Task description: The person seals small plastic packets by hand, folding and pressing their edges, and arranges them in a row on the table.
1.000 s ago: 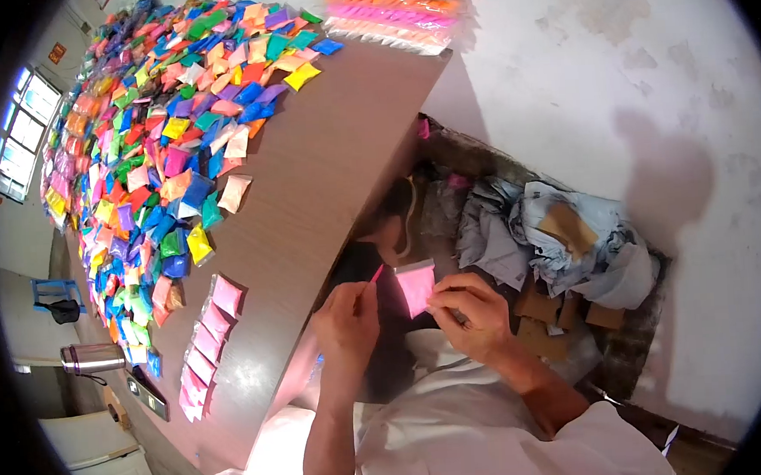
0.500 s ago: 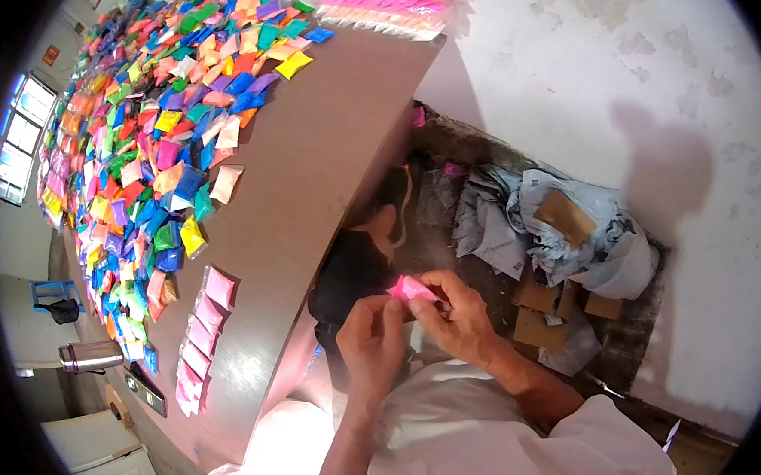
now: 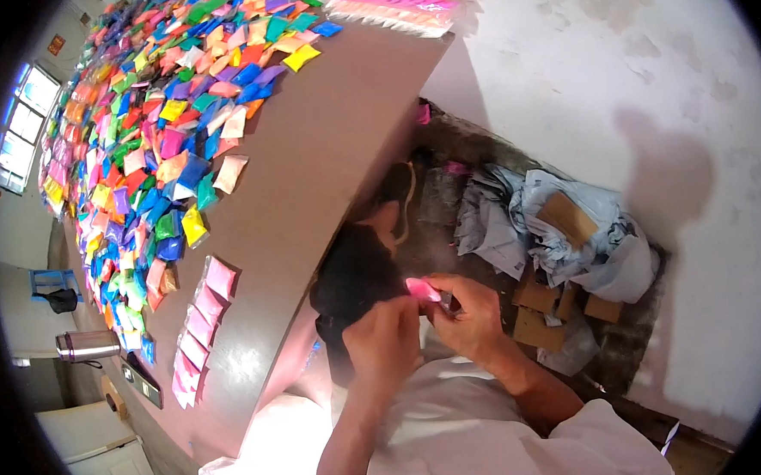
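Note:
A small pink packet (image 3: 419, 289) is pinched up in front of my body, beyond the table's edge. My right hand (image 3: 466, 315) grips it between thumb and fingers. Close against it, my left hand (image 3: 384, 339) is closed with its fingertips at the packet's lower side; the fingers partly hide each other there. On the table to the left lies a strip of joined pink packets (image 3: 195, 337) in clear film.
A big heap of colourful packets (image 3: 170, 167) covers the table's (image 3: 307, 147) far left. Beside it are a steel flask (image 3: 87, 345) and a phone (image 3: 141, 381). Stacked packet strips (image 3: 394, 4) lie at the far end. Plastic bags (image 3: 569, 219) and cardboard (image 3: 540, 324) litter the floor.
Both hands have shifted slightly, and the left hand has turned with its back more toward me. The pink packet has moved a little right and now shows a smaller, rounded part.

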The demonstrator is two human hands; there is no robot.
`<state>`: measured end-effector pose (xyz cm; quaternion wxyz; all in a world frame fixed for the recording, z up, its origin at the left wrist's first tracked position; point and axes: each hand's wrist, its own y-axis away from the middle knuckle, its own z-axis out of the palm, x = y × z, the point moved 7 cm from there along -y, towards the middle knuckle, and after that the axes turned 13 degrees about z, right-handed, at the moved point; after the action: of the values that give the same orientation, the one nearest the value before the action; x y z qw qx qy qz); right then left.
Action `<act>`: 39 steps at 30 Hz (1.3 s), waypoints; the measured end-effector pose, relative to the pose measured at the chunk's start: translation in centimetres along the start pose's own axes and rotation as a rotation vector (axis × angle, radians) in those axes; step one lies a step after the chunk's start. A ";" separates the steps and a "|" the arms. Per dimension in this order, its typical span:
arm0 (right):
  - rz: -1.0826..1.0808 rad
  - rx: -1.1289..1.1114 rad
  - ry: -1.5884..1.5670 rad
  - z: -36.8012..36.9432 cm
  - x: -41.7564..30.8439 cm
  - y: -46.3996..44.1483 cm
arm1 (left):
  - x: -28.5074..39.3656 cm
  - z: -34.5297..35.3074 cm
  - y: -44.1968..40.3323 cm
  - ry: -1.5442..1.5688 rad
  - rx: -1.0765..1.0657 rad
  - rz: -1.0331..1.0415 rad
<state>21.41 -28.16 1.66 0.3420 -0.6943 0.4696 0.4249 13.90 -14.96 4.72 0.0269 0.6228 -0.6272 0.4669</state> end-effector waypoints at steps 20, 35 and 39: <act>0.672 -0.148 -0.587 2.5 3.0 0.9 | -4.4 -2.6 3.5 0.080 0.125 -0.391; 0.403 -0.189 -0.563 3.0 1.8 0.6 | -2.2 -2.2 3.2 0.180 0.164 -0.357; 0.386 -0.213 -0.546 2.6 1.7 1.1 | -4.0 -1.8 3.1 0.099 0.179 -0.311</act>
<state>20.05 -26.85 -1.05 0.2940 -0.4853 0.4361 0.6984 11.29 -11.41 1.56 0.0741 0.6884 -0.4772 0.5412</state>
